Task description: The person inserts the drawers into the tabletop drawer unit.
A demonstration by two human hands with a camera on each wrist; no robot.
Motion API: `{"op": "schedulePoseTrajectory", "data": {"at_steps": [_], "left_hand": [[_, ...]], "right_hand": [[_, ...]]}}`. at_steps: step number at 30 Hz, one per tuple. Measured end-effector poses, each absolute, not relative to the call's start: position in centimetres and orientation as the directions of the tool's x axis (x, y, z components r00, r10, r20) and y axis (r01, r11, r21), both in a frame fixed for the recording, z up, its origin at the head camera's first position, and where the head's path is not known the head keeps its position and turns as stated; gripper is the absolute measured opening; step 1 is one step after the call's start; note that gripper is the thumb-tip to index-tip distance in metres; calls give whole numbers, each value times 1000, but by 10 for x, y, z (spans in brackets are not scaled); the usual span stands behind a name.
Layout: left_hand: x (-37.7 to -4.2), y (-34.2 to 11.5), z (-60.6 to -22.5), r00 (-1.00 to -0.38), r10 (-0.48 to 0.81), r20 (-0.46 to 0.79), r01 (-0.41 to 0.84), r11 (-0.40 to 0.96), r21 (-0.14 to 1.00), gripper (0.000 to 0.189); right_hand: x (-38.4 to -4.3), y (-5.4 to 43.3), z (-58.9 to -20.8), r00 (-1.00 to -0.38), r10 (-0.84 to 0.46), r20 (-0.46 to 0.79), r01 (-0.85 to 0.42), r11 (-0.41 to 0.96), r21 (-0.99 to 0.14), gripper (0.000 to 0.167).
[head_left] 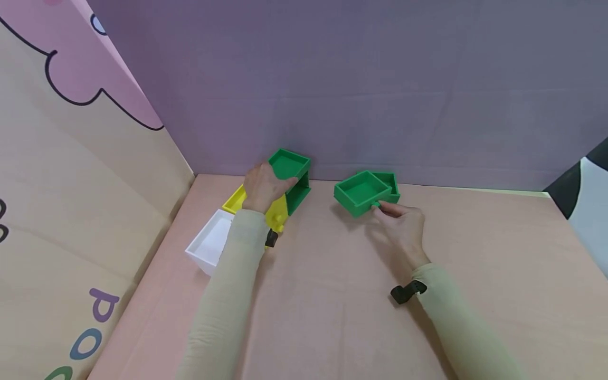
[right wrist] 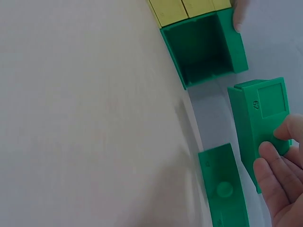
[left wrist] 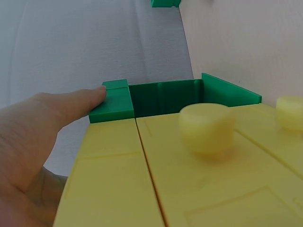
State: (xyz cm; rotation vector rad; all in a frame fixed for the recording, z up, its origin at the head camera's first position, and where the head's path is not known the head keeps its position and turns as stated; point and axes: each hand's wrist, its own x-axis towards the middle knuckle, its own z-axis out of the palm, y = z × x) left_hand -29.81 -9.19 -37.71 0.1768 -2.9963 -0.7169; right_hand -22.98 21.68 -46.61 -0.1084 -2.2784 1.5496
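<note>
My right hand pinches the round knob of a small green drawer with thumb and fingers. Raised off the surface, that drawer partly covers a second green drawer, which lies by the back wall. To the left, my left hand grips the toy drawer cabinet at its top edge, thumb on the green section. This section has an open tray top and a hollow slot facing out. Next to it stands the yellow section, with knobbed drawer fronts. What the other left fingers touch is hidden.
A white tray-topped section stands at the near left of the yellow one, partly behind the left sleeve. A purple-grey wall rises behind the pink-beige surface. A printed panel stands along the left.
</note>
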Motion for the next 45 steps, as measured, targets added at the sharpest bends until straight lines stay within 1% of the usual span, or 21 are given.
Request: {"op": "schedulePoseTrajectory", "data": {"at_steps": [13,19,24,30,37,45], "left_hand": [[-298,-89,-378,-991,-130,31,-100,873,478,65],[-297,-88,-379,-992,-121,37,-87,863,498,68],[-296,-90,-378,-993,-111,41,-76,862,501,67],[-296,-93,-378,-993,-115,33,-84,868,490,68],[-295,-93,-377,-994,-106,37,-74,864,498,66],[-296,-93,-378,-993,-119,24,-94,877,472,71]], "right_hand": [[-241,196,-474,-949,198,245,-160,367,-916,24],[-243,188,-477,-966,178,189,-126,318,-940,28],[-246,178,-477,-974,150,171,-108,357,-928,28],[-253,168,-477,-988,102,116,-78,321,-944,32],[-259,158,-484,-988,87,124,-91,313,-945,29],[-262,149,-490,-989,74,132,-102,317,-943,29]]}}
